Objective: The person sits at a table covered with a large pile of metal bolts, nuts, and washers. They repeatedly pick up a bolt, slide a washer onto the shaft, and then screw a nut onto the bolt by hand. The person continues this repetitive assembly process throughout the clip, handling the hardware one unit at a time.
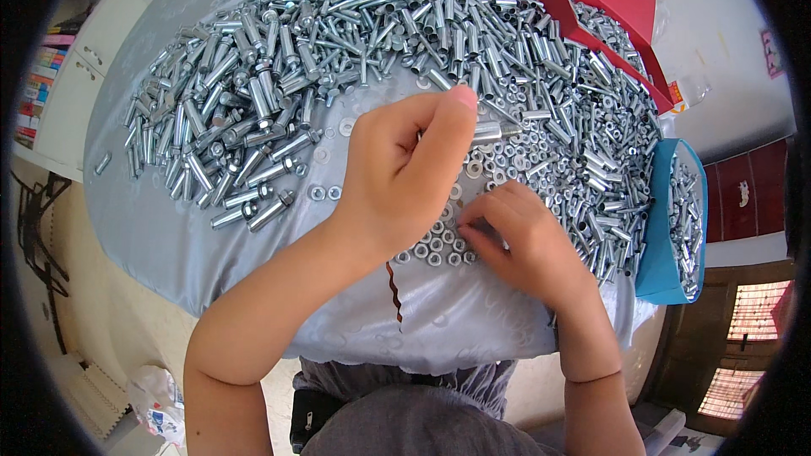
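My left hand (405, 160) is closed in a fist round a sleeve anchor bolt (488, 133). The bolt's threaded end sticks out to the right, past the thumb; its other end is hidden in the palm. Lower and to the right, my right hand (524, 232) is over loose hex nuts (435, 245) and flat washers (474, 169). Its fingers curl in and the fingertips are low among the nuts; what they pinch, if anything, is hidden. Put-together anchor bolts (270, 209) lie in a heap to the left, with metal sleeves (439, 21) and bolts piled at the back.
A red box (583, 21) holding metal parts stands at the back right. At the right edge a blue container (663, 245) is filled with small parts. Grey shiny cloth (473, 329) covers the table. A dark wavy strip (394, 291) shows near its front.
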`<action>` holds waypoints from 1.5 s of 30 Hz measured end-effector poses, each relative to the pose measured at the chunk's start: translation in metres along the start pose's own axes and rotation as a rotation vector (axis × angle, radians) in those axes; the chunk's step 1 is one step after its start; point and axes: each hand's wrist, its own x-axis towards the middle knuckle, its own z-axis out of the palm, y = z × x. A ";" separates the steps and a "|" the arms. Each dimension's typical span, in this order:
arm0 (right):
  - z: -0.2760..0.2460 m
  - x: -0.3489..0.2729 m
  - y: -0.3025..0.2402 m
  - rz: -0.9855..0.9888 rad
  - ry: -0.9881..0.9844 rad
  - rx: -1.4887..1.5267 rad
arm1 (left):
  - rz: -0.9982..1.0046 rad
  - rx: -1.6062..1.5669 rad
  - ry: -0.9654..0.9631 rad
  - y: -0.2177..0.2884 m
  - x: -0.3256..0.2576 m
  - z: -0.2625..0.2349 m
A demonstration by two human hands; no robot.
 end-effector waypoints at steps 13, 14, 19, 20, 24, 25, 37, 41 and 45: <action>-0.005 -0.006 0.000 0.005 0.215 0.171 | -0.063 0.002 -0.072 0.003 -0.006 0.005; -0.007 -0.010 -0.001 0.032 0.274 0.262 | -0.096 0.000 -0.084 0.002 -0.006 0.004; -0.006 -0.016 -0.002 0.196 0.517 0.860 | -0.211 0.054 -0.156 -0.002 -0.007 0.006; -0.006 -0.016 0.002 0.159 0.512 0.916 | -0.242 0.060 -0.166 -0.001 -0.008 0.007; -0.007 -0.017 0.004 0.250 0.487 1.127 | -0.309 0.085 -0.290 0.001 -0.010 0.007; -0.007 -0.017 0.003 0.272 0.482 1.153 | -0.322 0.065 -0.313 0.003 -0.011 0.008; -0.003 -0.015 -0.002 0.258 0.574 1.003 | -0.396 -0.002 -0.432 -0.003 -0.007 0.006; -0.007 -0.016 0.001 0.303 0.441 1.167 | -0.458 -0.043 -0.451 0.003 -0.007 0.007; -0.010 -0.013 0.006 0.288 0.256 1.556 | -0.435 -0.075 -0.496 0.005 -0.010 0.007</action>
